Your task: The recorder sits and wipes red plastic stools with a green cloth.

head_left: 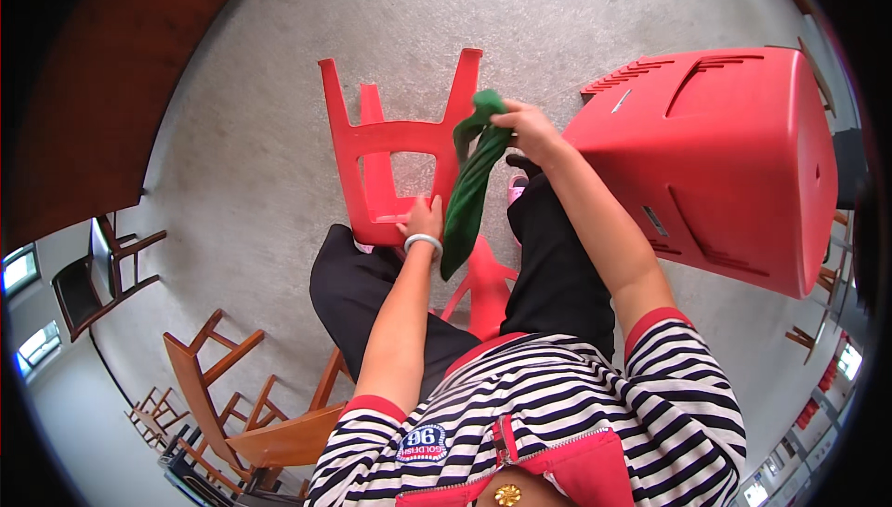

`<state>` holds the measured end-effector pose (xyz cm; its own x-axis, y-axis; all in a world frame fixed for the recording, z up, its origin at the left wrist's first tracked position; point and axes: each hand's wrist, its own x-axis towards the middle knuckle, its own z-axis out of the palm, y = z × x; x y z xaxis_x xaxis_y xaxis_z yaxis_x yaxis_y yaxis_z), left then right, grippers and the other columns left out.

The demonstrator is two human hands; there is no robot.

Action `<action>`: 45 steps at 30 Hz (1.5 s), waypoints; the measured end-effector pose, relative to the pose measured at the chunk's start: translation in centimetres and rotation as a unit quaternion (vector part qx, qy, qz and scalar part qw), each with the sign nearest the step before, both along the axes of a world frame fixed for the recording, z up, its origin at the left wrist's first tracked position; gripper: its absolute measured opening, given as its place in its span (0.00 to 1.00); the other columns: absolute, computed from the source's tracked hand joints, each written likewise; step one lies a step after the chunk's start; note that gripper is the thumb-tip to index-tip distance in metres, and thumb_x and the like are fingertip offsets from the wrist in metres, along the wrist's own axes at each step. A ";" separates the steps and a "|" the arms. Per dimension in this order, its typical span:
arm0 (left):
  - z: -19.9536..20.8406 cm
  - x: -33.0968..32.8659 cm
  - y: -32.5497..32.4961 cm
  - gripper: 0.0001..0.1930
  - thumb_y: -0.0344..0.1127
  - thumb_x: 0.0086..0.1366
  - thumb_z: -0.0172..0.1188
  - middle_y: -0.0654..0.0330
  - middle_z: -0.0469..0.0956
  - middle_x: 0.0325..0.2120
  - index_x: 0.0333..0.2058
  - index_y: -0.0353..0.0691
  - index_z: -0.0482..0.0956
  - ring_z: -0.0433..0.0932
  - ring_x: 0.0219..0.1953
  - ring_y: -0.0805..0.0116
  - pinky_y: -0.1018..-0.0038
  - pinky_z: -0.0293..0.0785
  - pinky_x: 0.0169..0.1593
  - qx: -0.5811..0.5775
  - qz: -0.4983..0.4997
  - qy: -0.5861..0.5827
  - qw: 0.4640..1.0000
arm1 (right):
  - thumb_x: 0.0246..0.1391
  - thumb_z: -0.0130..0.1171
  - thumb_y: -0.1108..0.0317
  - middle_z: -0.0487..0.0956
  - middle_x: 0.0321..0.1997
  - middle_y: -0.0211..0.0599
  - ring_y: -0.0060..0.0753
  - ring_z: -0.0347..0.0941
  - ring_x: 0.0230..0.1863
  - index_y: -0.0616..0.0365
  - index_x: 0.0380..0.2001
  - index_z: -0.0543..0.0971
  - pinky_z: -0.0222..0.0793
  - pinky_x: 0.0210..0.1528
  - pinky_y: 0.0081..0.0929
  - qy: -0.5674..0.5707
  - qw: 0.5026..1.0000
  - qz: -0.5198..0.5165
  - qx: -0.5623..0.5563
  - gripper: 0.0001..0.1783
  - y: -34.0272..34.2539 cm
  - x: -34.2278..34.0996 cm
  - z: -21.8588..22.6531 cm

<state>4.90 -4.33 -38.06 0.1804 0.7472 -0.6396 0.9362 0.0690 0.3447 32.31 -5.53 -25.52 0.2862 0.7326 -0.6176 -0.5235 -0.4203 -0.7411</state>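
A red plastic stool (395, 138) lies tipped in front of me, its legs pointing away. My left hand (424, 221), with a pale bangle at the wrist, is closed on the edge of its seat end. Up and to the right, my right hand (530, 129) grips one end of a green cloth (471, 193). The cloth hangs in folds beside the stool's right legs, its lower tip close to my left wrist. Whether it touches the stool I cannot tell. Between my thighs shows part of another red plastic seat (487, 289).
A stack of nested red plastic stools (715, 163) stands at my right. Wooden chairs (269, 433) lie at the lower left, and a dark-seated chair (93, 275) is farther left. A brown wooden panel (102, 89) fills the upper left. The floor (260, 135) is grey.
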 end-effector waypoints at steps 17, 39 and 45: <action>2.9 -2.4 5.1 0.39 0.63 0.67 0.56 0.52 0.75 0.56 0.58 0.29 0.72 0.71 0.60 0.64 0.68 0.63 0.65 -0.071 0.431 -0.367 0.821 | 0.57 0.57 0.68 0.76 0.51 0.38 0.42 0.73 0.52 0.52 0.54 0.74 0.72 0.51 0.47 0.071 0.919 -0.367 0.128 0.20 0.1 5.3 -2.9; 15.0 -7.3 1.8 0.24 0.50 0.71 0.54 0.60 0.76 0.57 0.59 0.43 0.72 0.72 0.61 0.64 0.61 0.65 0.65 -0.397 0.405 -0.475 0.672 | 0.63 0.54 0.61 0.80 0.53 0.42 0.44 0.75 0.56 0.61 0.52 0.78 0.66 0.62 0.44 0.164 0.938 -0.207 0.224 0.19 -3.9 7.5 -2.3; 14.4 -10.7 4.6 0.26 0.49 0.65 0.64 0.59 0.79 0.54 0.57 0.42 0.73 0.74 0.59 0.61 0.57 0.65 0.65 -0.414 0.434 -0.460 0.654 | 0.63 0.55 0.60 0.81 0.52 0.41 0.43 0.75 0.55 0.60 0.51 0.78 0.66 0.62 0.42 0.152 0.946 -0.193 0.213 0.19 -4.1 8.2 -3.4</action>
<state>-5.76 0.26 -23.70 0.5122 0.2893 -0.8087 -0.1576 0.9572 0.2427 40.52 -9.62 -28.90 0.4396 0.8103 -0.3875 -0.7934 0.1480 -0.5905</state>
